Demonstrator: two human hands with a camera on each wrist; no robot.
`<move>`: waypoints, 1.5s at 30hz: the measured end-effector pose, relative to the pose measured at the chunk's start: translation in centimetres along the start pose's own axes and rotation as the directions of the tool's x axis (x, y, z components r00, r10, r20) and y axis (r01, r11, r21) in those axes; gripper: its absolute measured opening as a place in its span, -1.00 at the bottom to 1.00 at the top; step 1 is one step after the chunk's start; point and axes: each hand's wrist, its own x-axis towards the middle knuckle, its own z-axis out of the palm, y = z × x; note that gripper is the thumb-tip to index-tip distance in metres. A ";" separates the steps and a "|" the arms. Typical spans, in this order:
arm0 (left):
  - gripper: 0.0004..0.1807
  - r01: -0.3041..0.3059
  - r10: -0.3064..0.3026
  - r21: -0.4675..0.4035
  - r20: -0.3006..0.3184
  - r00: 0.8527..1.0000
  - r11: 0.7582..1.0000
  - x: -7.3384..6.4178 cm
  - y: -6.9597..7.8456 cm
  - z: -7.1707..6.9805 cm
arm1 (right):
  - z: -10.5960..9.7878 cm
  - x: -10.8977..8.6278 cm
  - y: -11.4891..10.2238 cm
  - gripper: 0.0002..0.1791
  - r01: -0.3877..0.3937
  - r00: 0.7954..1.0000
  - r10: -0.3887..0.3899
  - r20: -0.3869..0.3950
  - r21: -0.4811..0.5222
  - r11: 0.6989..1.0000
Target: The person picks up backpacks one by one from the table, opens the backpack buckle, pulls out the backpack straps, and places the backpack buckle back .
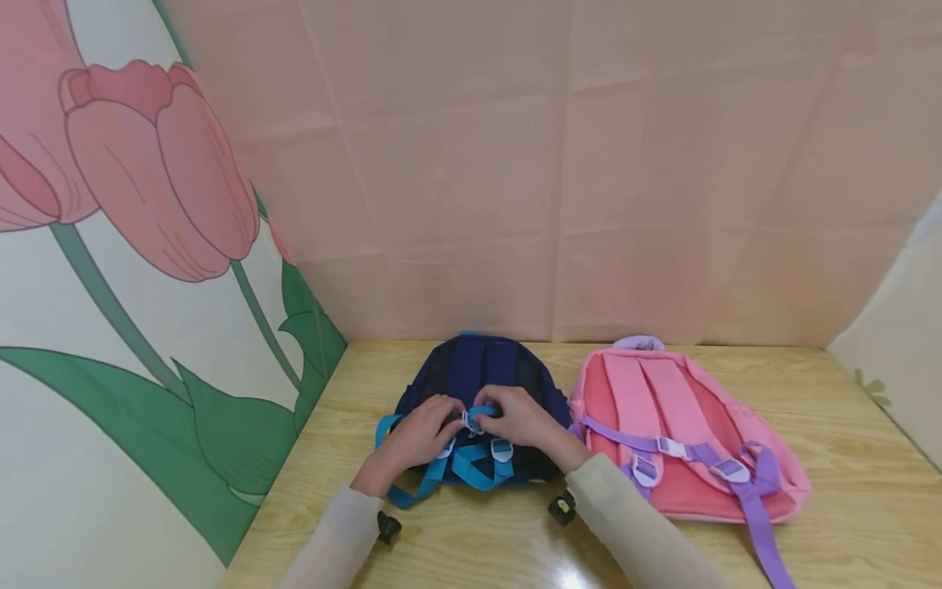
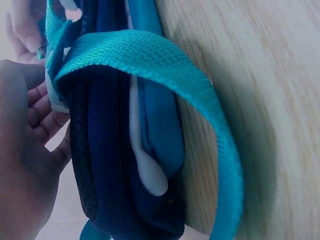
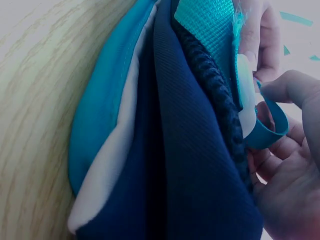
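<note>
Fingers (image 1: 506, 399) pinch a blue strap (image 1: 482, 411) and, apparently, a white buckle (image 1: 467, 421).

On my feed I've got a creased pinkish-beige back wall (image 1: 456, 164), giant tulips (image 1: 165, 172) on the left wall (image 1: 44, 483), and glare (image 1: 570, 578) on a wood-grain tabletop (image 1: 471, 532).
</note>
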 end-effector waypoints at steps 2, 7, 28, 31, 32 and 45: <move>-0.75 -0.001 0.001 0.001 -0.002 1.000 1.000 0.0 0.0 0.0 | -0.1 0.0 0.0 -0.84 0.002 1.000 -0.002 0.012 0.005 1.000; -0.77 -0.014 0.014 0.016 -0.020 1.000 1.000 0.0 -0.1 0.0 | -0.5 -0.1 0.1 -0.86 -0.002 1.000 0.002 0.018 -0.035 0.999; -0.76 0.006 -0.006 0.001 -0.033 0.999 1.000 -0.1 0.0 -0.1 | 0.0 0.0 -1.1 -0.81 0.066 0.998 -0.061 0.031 -0.193 0.979; -0.77 -0.005 0.005 0.002 -0.042 0.999 1.000 -0.1 0.0 -0.1 | 0.4 0.1 -1.1 -0.78 0.085 0.996 -0.081 0.032 -0.184 0.979; -0.77 -0.009 0.009 0.001 -0.044 0.999 1.000 -0.1 -0.1 0.0 | 0.5 0.1 -1.0 -0.78 0.093 0.996 -0.089 0.030 -0.186 0.978; -0.75 0.019 -0.020 -0.040 -0.043 0.999 0.999 -0.2 -0.3 0.4 | 1.7 0.5 -0.2 -0.75 0.070 0.997 -0.072 -0.010 -0.139 0.988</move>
